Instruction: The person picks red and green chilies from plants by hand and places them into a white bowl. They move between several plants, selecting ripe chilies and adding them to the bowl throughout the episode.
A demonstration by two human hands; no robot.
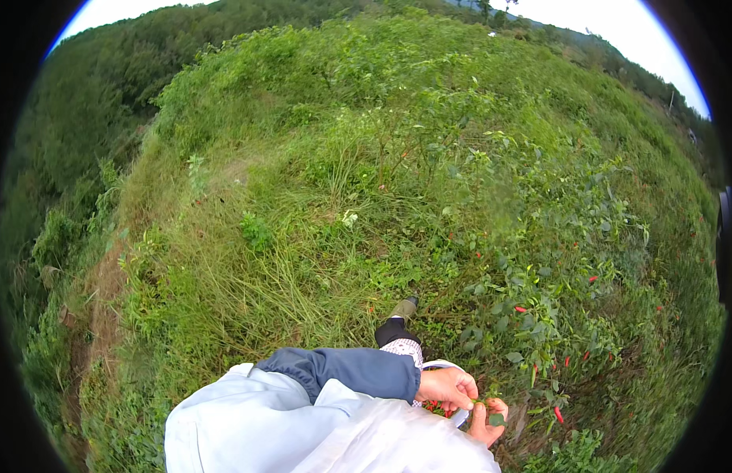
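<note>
My left hand (449,388), in a dark blue sleeve, reaches across my front with thumb and fingers closed in a pinch. Facing it is my right hand (487,424), whose fingers are curled around a small green sprig with a leaf (497,420). The fingertips of both hands nearly meet at the sprig, and what the left pinch holds is too small to make out. Below my left wrist, red chilli peppers (437,407) show inside a white-rimmed container (443,364). My hands and sleeve hide most of that container.
Chilli plants (539,299) with red peppers (559,415) stand close on my right. My shoe (405,307) is among grass and weeds ahead. Tall grass (248,292) spreads to the left, with a bare-soil edge (98,307) beyond it. Bushes (382,71) rise farther ahead.
</note>
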